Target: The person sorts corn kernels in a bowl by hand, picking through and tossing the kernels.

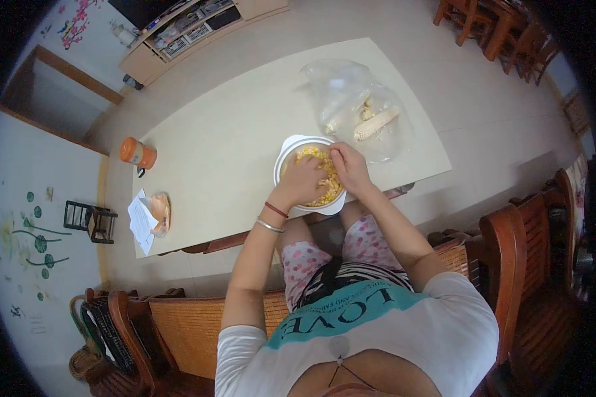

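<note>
A white bowl (pixel 289 149) with two handles stands at the table's near edge, holding loose yellow corn kernels (pixel 326 189). My left hand (pixel 302 180), with a red band and a silver bangle at the wrist, reaches into the bowl, its fingers apart over the kernels. At the bowl's right rim is my right hand (pixel 351 169), its fingers closed on the rim; part of them is hidden. Beyond it lies a clear plastic bag (pixel 338 83) with stripped corn cobs (pixel 376 125) on it.
On the pale table (pixel 225 139), an orange canister (pixel 138 153) stands at the far left, near papers (pixel 141 221) and a small packed item (pixel 160 213). Wooden chairs (pixel 503 264) stand behind me. A low cabinet (pixel 146 65) is across the room, and a small black chair (pixel 101 225) stands at the left.
</note>
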`<control>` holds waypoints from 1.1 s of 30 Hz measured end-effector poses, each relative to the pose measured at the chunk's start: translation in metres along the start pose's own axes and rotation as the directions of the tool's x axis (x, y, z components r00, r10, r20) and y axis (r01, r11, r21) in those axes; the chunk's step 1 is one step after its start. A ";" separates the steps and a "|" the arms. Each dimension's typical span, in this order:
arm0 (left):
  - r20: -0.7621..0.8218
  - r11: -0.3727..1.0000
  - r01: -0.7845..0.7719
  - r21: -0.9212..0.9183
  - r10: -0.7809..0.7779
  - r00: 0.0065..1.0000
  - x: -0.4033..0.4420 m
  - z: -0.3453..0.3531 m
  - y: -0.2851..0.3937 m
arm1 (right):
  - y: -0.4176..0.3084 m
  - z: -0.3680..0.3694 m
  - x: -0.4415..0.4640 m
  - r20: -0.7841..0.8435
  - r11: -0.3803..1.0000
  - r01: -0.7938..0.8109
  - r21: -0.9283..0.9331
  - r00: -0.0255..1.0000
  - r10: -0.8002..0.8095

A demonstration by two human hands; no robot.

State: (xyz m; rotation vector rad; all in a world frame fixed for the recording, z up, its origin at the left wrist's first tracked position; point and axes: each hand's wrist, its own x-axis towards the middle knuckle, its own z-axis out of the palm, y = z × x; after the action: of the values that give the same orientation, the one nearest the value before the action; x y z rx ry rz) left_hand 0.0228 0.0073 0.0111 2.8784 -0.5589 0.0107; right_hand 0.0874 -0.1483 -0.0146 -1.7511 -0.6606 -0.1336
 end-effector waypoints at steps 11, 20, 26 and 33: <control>-0.218 0.998 0.022 0.060 -0.009 0.976 -0.030 -0.003 -0.022 | 0.012 0.005 -0.003 -0.037 0.998 -0.007 0.068 0.999 0.009; -0.311 0.991 0.107 -0.086 -0.129 0.942 -0.023 0.002 -0.019 | 0.014 0.008 -0.004 -0.067 0.997 0.041 0.058 0.997 -0.037; -0.400 0.936 0.172 -0.307 -0.291 0.869 -0.021 0.009 -0.007 | 0.004 0.004 -0.002 -0.029 0.998 0.057 -0.027 0.998 -0.058; -0.451 0.900 0.205 -0.385 -0.377 0.809 -0.024 0.009 -0.004 | -0.004 0.007 0.007 0.181 0.958 0.109 -0.267 0.982 -0.061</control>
State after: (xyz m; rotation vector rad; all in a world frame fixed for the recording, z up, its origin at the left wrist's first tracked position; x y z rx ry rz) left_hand 0.0014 0.0182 0.0002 2.4524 0.0024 0.5752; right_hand 0.0897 -0.1391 -0.0104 -2.0183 -0.8772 -0.1411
